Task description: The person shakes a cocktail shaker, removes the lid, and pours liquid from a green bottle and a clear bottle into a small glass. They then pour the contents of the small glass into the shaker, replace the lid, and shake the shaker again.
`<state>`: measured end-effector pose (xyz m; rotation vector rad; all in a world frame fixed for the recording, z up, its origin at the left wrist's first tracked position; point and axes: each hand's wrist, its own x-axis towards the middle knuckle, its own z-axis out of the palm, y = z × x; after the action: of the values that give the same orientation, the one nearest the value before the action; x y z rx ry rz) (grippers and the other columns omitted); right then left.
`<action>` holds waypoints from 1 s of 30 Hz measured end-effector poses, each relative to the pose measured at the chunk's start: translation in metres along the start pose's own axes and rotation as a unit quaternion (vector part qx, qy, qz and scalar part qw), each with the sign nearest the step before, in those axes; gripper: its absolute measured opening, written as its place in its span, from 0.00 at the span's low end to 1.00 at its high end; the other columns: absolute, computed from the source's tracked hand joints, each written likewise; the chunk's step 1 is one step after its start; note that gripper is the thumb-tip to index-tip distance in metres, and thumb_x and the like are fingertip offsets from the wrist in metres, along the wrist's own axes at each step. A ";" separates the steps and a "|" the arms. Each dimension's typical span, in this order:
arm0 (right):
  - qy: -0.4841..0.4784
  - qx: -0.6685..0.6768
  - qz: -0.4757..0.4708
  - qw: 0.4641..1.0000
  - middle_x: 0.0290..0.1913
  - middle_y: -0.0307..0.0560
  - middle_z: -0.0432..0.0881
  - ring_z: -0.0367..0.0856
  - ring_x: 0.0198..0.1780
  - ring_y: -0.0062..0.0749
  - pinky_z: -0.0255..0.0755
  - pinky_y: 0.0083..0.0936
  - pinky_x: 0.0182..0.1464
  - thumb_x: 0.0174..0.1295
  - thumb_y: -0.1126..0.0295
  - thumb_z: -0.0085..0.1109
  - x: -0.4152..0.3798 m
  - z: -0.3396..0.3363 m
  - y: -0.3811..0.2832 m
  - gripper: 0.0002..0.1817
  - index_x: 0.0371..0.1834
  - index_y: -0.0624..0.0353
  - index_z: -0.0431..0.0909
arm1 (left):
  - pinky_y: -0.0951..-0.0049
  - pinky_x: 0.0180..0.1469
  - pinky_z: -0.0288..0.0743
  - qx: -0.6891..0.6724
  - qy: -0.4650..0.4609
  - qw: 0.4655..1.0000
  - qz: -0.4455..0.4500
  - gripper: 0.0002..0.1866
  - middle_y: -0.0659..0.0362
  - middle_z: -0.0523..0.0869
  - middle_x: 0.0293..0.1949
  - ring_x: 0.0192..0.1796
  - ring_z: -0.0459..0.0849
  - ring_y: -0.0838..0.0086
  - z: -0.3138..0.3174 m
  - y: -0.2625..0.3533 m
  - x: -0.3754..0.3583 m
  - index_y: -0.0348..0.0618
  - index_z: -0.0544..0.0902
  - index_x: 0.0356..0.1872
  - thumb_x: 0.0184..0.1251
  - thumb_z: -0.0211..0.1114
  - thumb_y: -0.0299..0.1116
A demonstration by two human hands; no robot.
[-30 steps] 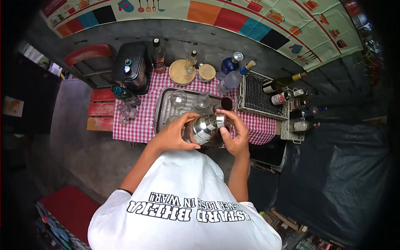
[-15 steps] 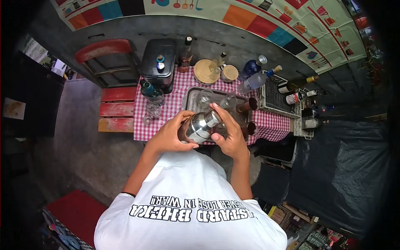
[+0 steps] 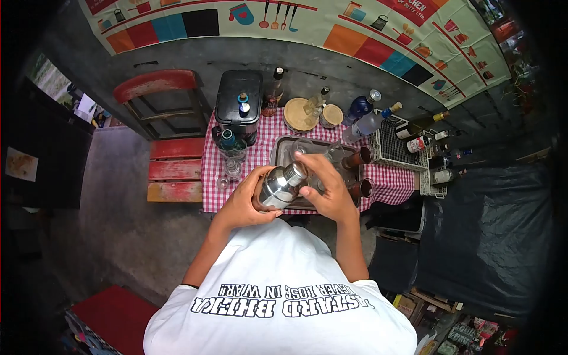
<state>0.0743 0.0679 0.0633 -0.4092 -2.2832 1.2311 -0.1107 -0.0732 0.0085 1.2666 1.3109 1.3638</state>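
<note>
A shiny steel cocktail shaker (image 3: 276,190) is tilted in front of my chest, its capped end pointing up and to the right. My left hand (image 3: 247,198) wraps round the shaker's body from the left. On the other side, my right hand (image 3: 331,188) curves about the cap (image 3: 295,173), with fingers above it and the thumb below. The far fingertips of my right hand are partly hidden. Just beyond both hands lies a metal tray (image 3: 278,155) holding several clear glasses and two reddish-brown tumblers (image 3: 357,157).
A checkered cloth (image 3: 212,177) covers the table. Behind the tray stand a black lidded bin (image 3: 239,97), bottles and two round wooden-lidded containers (image 3: 300,114). At right, a wire basket (image 3: 399,142) sits among more bottles. A red wooden chair (image 3: 173,170) is at left.
The view has shifted, so the table and wall appear slightly lower and further right. Both hands stay round the shaker, with little change in their pose.
</note>
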 end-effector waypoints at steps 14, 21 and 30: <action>0.009 -0.108 -0.019 0.994 0.37 0.52 0.78 0.76 0.33 0.44 0.70 0.31 0.38 0.62 0.60 0.64 -0.003 -0.007 -0.004 0.20 0.49 0.64 0.76 | 0.62 0.57 0.76 0.158 -0.052 0.985 0.044 0.47 0.49 0.77 0.54 0.56 0.81 0.56 0.007 0.012 0.010 0.39 0.69 0.66 0.39 0.80 0.37; 0.042 0.000 0.096 0.995 0.46 0.53 0.80 0.81 0.43 0.40 0.72 0.36 0.44 0.60 0.60 0.67 -0.014 -0.004 0.009 0.23 0.53 0.63 0.75 | 0.60 0.56 0.76 0.220 -0.007 0.974 0.057 0.49 0.46 0.77 0.54 0.55 0.81 0.52 0.018 0.012 0.018 0.38 0.66 0.67 0.39 0.82 0.37; 0.109 0.413 0.025 0.904 0.67 0.61 0.70 0.71 0.70 0.49 0.66 0.44 0.71 0.47 0.47 0.80 -0.028 0.023 0.054 0.54 0.71 0.66 0.61 | 0.54 0.63 0.73 0.122 0.021 0.979 0.161 0.66 0.39 0.72 0.59 0.61 0.79 0.51 0.063 -0.016 0.032 0.40 0.41 0.74 0.42 0.86 0.33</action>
<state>0.0857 0.0680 -0.0008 -0.2598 -1.3866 1.9130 -0.0537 -0.0305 -0.0073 1.6838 1.3780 1.4885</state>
